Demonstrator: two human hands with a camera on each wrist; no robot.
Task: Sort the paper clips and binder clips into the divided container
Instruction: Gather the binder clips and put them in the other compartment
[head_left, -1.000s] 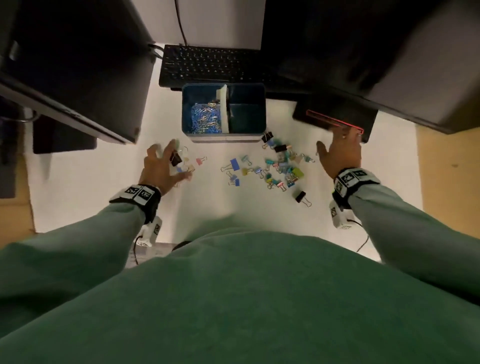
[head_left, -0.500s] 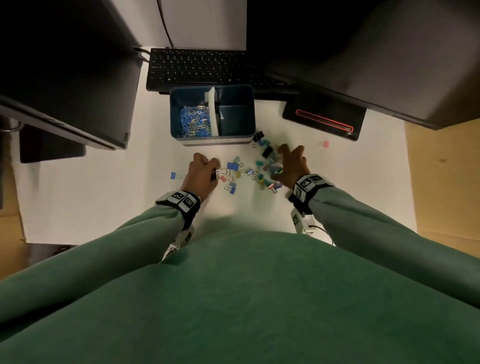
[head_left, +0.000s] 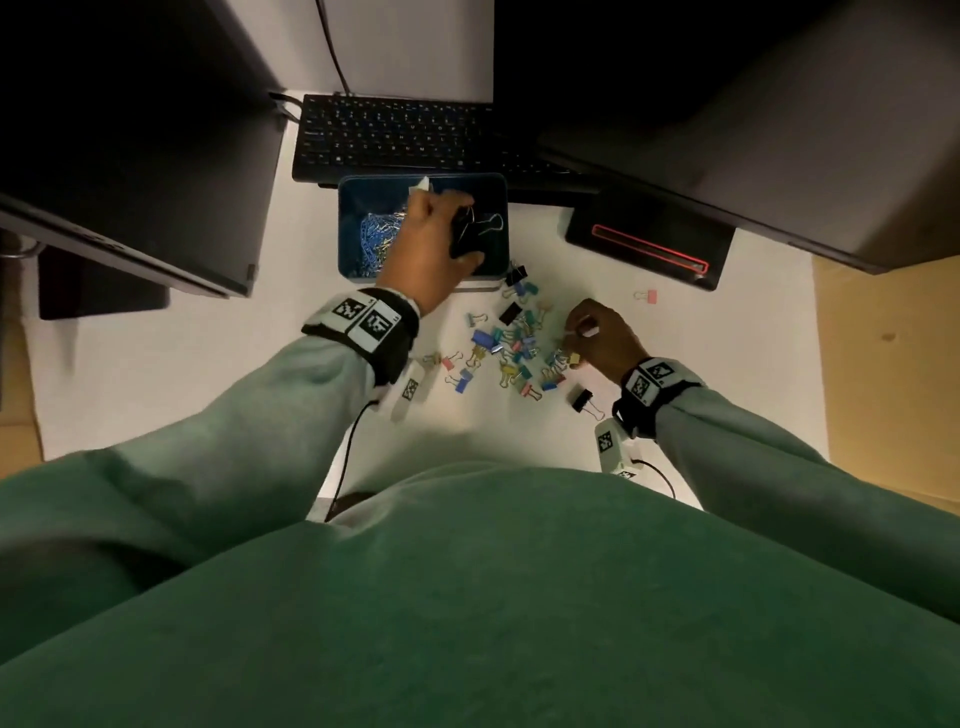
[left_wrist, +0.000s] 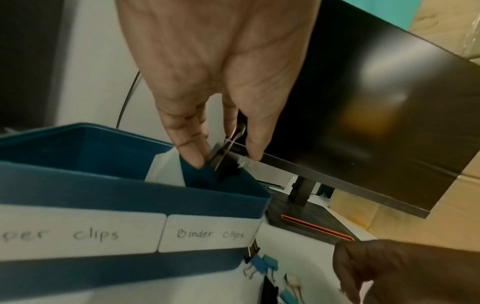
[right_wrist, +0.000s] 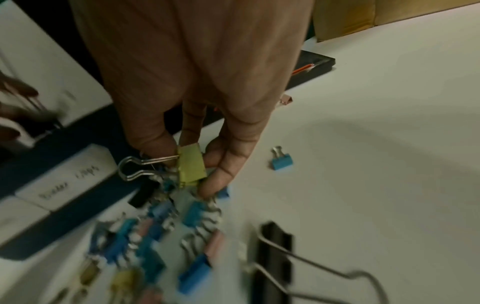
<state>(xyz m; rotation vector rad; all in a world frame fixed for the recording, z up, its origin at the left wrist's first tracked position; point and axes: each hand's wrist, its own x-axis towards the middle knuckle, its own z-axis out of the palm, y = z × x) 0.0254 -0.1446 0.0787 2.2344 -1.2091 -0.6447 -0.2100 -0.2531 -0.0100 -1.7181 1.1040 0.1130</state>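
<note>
A blue divided container (head_left: 344, 260) stands before the keyboard, with front labels for paper clips and "Binder clips" (left_wrist: 210, 234). Blue paper clips (head_left: 376, 239) fill its left compartment. My left hand (head_left: 457, 234) is over the right compartment and pinches a black binder clip (left_wrist: 226, 164) just above the rim (left_wrist: 130, 189). Several coloured binder clips (head_left: 514, 343) lie in a pile in front of the container. My right hand (head_left: 574, 345) is at the pile's right edge and pinches a yellow binder clip (right_wrist: 191, 164) just above the other clips.
A large black binder clip (head_left: 582, 400) lies near my right wrist, and a pink one (head_left: 648, 296) lies apart at the right. A keyboard (head_left: 389, 135), two dark monitors (head_left: 130, 156) (head_left: 727, 130) and a stand base (head_left: 649, 244) ring the white desk.
My left hand has gone from the table beside the pile up over the container's right compartment with the black clip. My right hand has shifted to the pile's right edge and pinched a yellow clip.
</note>
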